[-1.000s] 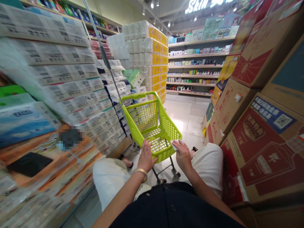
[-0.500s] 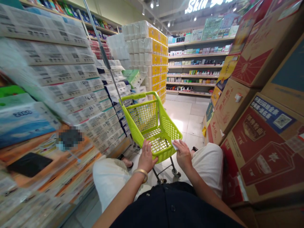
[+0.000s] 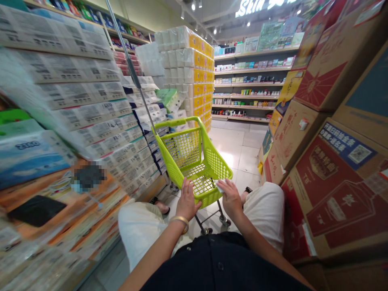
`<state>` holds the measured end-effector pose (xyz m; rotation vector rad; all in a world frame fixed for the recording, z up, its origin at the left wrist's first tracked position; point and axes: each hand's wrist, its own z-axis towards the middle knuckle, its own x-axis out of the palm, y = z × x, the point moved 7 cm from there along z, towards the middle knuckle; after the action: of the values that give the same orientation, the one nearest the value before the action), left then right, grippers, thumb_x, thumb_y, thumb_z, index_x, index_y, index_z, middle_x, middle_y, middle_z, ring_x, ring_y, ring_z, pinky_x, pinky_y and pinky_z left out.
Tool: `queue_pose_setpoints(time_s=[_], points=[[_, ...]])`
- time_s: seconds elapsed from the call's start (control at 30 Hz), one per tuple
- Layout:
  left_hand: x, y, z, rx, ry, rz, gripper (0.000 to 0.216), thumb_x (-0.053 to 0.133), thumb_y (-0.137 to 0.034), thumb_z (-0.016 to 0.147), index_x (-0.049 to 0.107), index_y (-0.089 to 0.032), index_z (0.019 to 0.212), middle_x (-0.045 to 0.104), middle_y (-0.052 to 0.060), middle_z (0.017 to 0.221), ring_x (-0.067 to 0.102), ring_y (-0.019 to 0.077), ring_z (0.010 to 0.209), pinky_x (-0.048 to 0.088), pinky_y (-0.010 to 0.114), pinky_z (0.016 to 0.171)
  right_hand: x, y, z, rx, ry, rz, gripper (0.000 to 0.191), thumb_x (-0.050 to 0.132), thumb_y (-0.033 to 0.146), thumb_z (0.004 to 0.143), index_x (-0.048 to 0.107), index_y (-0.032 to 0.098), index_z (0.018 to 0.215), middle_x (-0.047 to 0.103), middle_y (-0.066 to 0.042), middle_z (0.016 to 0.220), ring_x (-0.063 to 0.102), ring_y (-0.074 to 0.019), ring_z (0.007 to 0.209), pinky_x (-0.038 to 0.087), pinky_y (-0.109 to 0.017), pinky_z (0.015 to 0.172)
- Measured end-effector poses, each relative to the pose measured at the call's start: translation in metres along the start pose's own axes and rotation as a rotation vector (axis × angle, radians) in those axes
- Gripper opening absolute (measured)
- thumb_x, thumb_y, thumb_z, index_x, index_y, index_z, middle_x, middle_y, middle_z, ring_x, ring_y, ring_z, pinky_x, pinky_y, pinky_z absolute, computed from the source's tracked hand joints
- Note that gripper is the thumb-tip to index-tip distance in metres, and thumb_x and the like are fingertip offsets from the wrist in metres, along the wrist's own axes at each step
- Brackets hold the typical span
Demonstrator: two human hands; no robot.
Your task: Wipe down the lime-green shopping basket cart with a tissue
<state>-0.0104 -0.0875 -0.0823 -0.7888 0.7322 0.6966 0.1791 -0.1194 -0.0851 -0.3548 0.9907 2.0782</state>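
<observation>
R hand (image 3: 232,197) slid wipe (image 3: 220,186) left on cart (image 3: 212,158) — tiled flr (image 3: 239,141).

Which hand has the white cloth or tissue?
The right hand: it holds the white cloth or tissue against the green basket. The left hand, wearing a gold bangle, shows none.

We saw the shopping cart (image 3: 209,174) in lime green, its walls grid-patterned; the cloth (image 3: 220,186) was white, the bangle (image 3: 183,219) gold, our trousers (image 3: 266,214) cream, our shirt (image 3: 212,262) dark navy, and the carton (image 3: 336,198) brown with red and blue print.
</observation>
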Motion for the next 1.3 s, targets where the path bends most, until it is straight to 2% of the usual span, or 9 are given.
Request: queue_pose_setpoints(time_s=[0.17, 0.23, 0.4, 0.47, 0.63, 0.73, 0.9, 1.13, 1.3], points=[[0.001, 0.0, -0.001, 0.036, 0.018, 0.005, 0.061, 0.064, -0.017, 0.072, 0.035, -0.018, 0.125, 0.038, 0.018, 0.143, 0.017, 0.0369, 0.149, 0.032, 0.06, 0.117, 0.031, 0.053, -0.016, -0.269, 0.241, 0.103, 0.051, 0.041, 0.003, 0.088, 0.065, 0.029, 0.124, 0.067, -0.003, 0.129, 0.053, -0.0192, 0.132, 0.035, -0.05, 0.115], [0.001, 0.0, -0.002, 0.034, 0.014, 0.008, 0.061, 0.065, -0.018, 0.071, 0.035, -0.018, 0.125, 0.038, 0.018, 0.142, 0.017, 0.0367, 0.149, 0.032, 0.059, 0.117, 0.027, 0.047, -0.013, -0.247, 0.225, 0.094, 0.051, 0.04, 0.003, 0.088, 0.066, 0.028, 0.123, 0.068, -0.003, 0.128, 0.054, -0.0192, 0.131, 0.036, -0.05, 0.114], [0.001, -0.002, -0.001, 0.011, -0.01, 0.0, 0.067, 0.069, -0.02, 0.069, 0.035, -0.019, 0.127, 0.039, 0.017, 0.142, 0.017, 0.0355, 0.149, 0.03, 0.058, 0.118, 0.001, -0.003, 0.003, -0.013, 0.036, 0.028, 0.05, 0.039, 0.003, 0.086, 0.069, 0.026, 0.119, 0.068, -0.006, 0.127, 0.053, -0.0227, 0.132, 0.034, -0.055, 0.114], [0.002, -0.003, -0.001, 0.009, -0.012, 0.003, 0.067, 0.069, -0.02, 0.069, 0.035, -0.019, 0.127, 0.04, 0.017, 0.142, 0.018, 0.0351, 0.149, 0.03, 0.058, 0.118, 0.005, 0.001, 0.001, -0.022, 0.045, 0.03, 0.049, 0.04, 0.003, 0.085, 0.069, 0.026, 0.119, 0.068, -0.006, 0.127, 0.053, -0.0237, 0.132, 0.034, -0.057, 0.114], [0.001, -0.003, -0.002, 0.034, -0.008, 0.016, 0.06, 0.064, -0.021, 0.073, 0.036, -0.016, 0.126, 0.04, 0.02, 0.141, 0.018, 0.0354, 0.149, 0.031, 0.059, 0.117, 0.029, 0.044, -0.016, -0.246, 0.204, 0.103, 0.05, 0.04, 0.004, 0.087, 0.066, 0.027, 0.122, 0.067, -0.005, 0.128, 0.054, -0.0205, 0.131, 0.034, -0.053, 0.115], [0.0, -0.002, -0.003, 0.029, -0.006, 0.016, 0.062, 0.065, -0.019, 0.071, 0.036, -0.018, 0.126, 0.04, 0.018, 0.142, 0.019, 0.0352, 0.149, 0.031, 0.058, 0.117, 0.022, 0.031, -0.012, -0.212, 0.173, 0.098, 0.051, 0.039, 0.003, 0.086, 0.067, 0.027, 0.122, 0.068, -0.005, 0.128, 0.054, -0.0201, 0.131, 0.035, -0.052, 0.115], [0.0, -0.003, -0.002, 0.001, 0.003, 0.012, 0.067, 0.069, -0.02, 0.068, 0.035, -0.02, 0.127, 0.039, 0.016, 0.142, 0.018, 0.0356, 0.149, 0.031, 0.058, 0.117, -0.003, -0.013, 0.0, 0.004, 0.002, 0.029, 0.051, 0.039, 0.003, 0.085, 0.069, 0.026, 0.118, 0.069, -0.005, 0.126, 0.052, -0.0238, 0.133, 0.035, -0.058, 0.113], [-0.002, -0.003, -0.002, 0.024, -0.01, -0.005, 0.059, 0.064, -0.021, 0.073, 0.037, -0.019, 0.125, 0.041, 0.017, 0.141, 0.019, 0.0358, 0.149, 0.032, 0.058, 0.117, 0.024, 0.041, -0.016, -0.262, 0.217, 0.091, 0.049, 0.04, 0.004, 0.088, 0.067, 0.029, 0.122, 0.067, -0.002, 0.129, 0.053, -0.0203, 0.132, 0.036, -0.052, 0.114], [-0.002, -0.003, -0.003, 0.007, 0.008, 0.005, 0.065, 0.067, -0.019, 0.069, 0.035, -0.019, 0.126, 0.039, 0.016, 0.143, 0.018, 0.0359, 0.149, 0.032, 0.057, 0.118, 0.002, 0.003, -0.002, -0.093, 0.055, 0.023, 0.051, 0.039, 0.002, 0.085, 0.069, 0.026, 0.119, 0.068, -0.005, 0.127, 0.052, -0.0235, 0.133, 0.037, -0.054, 0.112]])
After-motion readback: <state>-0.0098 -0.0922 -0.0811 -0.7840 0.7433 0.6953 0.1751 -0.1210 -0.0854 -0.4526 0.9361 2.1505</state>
